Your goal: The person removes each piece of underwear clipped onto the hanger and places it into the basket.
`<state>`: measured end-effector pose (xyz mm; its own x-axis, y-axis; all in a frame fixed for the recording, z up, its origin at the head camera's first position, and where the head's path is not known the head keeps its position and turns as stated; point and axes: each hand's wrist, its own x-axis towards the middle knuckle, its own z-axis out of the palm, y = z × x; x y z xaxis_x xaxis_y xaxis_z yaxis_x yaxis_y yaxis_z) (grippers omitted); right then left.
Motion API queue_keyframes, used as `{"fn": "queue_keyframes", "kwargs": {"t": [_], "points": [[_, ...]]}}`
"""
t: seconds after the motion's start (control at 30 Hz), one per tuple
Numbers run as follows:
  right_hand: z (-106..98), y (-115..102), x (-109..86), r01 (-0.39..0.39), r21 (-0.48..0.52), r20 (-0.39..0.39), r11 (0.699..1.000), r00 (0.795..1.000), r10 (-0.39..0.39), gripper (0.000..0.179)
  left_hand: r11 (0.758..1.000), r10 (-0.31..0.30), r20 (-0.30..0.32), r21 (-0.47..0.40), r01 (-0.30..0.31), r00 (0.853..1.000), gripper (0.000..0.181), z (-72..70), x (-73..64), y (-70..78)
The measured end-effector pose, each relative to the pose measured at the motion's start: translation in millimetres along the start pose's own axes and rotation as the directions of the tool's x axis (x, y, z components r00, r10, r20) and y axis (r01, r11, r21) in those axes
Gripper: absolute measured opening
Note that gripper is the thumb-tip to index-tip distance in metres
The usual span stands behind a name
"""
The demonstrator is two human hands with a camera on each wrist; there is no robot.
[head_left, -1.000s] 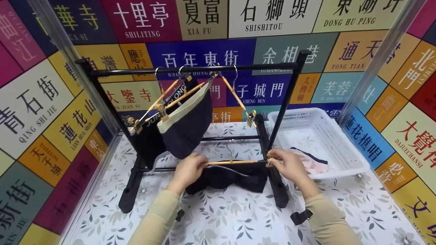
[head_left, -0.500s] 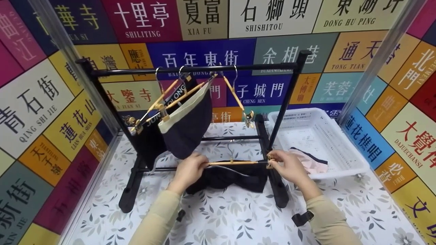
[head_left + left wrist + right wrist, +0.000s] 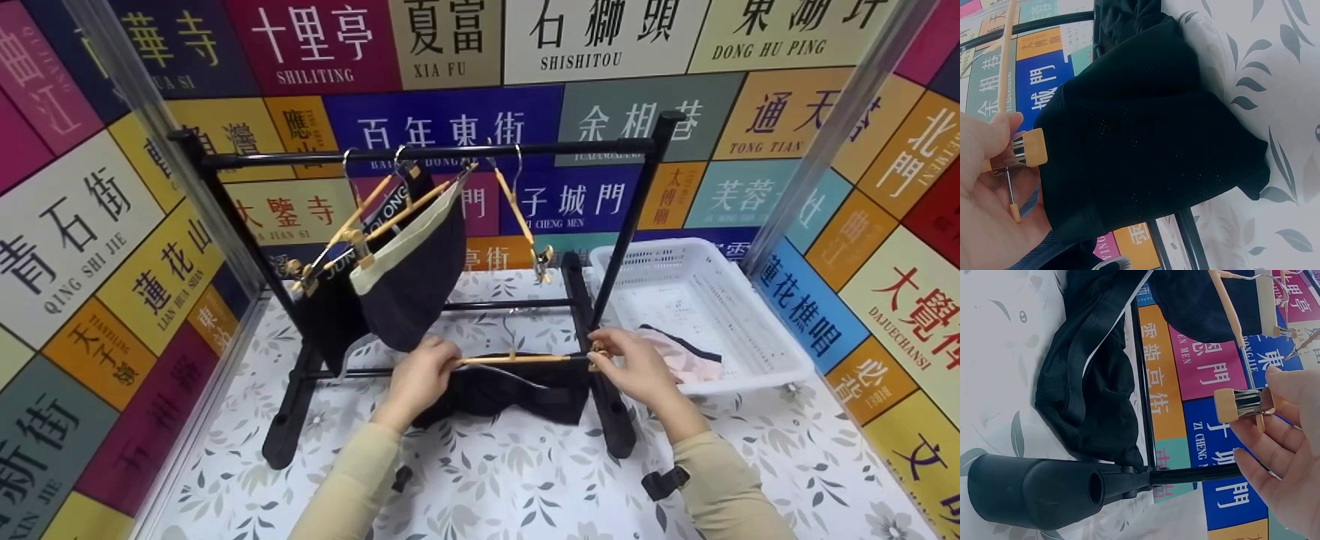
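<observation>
Low in front of the rack, both hands hold a wooden clip hanger [image 3: 517, 360] roughly level. Black underwear [image 3: 510, 394] hangs from it and sags toward the table. My left hand [image 3: 421, 379] grips the hanger's left end. There a clip [image 3: 1034, 147] bites the waistband edge of the black fabric, as the left wrist view shows. At the other end my right hand [image 3: 637, 366] pinches the right clip [image 3: 1235, 405] between thumb and fingers. In the right wrist view that clip stands apart from the fabric, with nothing in its pads.
A black rack [image 3: 427, 155] stands ahead, its foot [image 3: 611, 427] near my right hand. From its rail hang dark underwear with a cream waistband [image 3: 412, 270], another black piece [image 3: 330, 322], and a bare hanger [image 3: 517, 206]. A white basket [image 3: 720, 300] on the right contains a pink garment [image 3: 686, 356].
My left hand and the held hanger have shifted very slightly right. The bare hanger on the rail has swung a little, its near clip moving left. Both hands keep their hold.
</observation>
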<state>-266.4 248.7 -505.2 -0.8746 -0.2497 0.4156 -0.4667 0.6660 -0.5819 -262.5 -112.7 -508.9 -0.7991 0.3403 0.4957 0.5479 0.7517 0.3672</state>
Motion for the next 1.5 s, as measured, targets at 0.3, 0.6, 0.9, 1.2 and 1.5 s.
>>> {"fn": "queue_keyframes", "kwargs": {"t": [0.3,0.6,0.9,1.2,1.5], "points": [[2.3,-7.5,2.0,0.090,-0.053,-0.061,0.995,0.994,-0.094,0.038,1.000,0.003,-0.005,0.005,-0.003,1.000,0.007,2.8,-1.0,1.1],[10.9,-12.9,7.1,0.271,-0.148,-0.087,0.951,0.955,-0.285,0.038,1.000,-0.011,0.020,0.012,0.010,1.000,0.005,4.9,-1.6,1.9],[19.9,-14.2,8.6,0.320,-0.168,-0.051,0.932,0.942,-0.332,0.035,0.999,-0.043,0.045,0.014,0.042,0.998,0.004,4.9,-2.3,4.1],[25.1,-19.3,6.8,0.315,-0.248,0.033,0.916,0.948,-0.317,0.031,0.999,-0.039,0.035,0.012,0.039,0.999,0.004,7.1,-3.0,3.2],[34.1,-16.4,4.8,0.351,-0.276,0.025,0.895,0.933,-0.359,0.027,1.000,-0.025,0.024,0.015,0.024,0.999,0.011,9.3,-5.2,5.5]]}}
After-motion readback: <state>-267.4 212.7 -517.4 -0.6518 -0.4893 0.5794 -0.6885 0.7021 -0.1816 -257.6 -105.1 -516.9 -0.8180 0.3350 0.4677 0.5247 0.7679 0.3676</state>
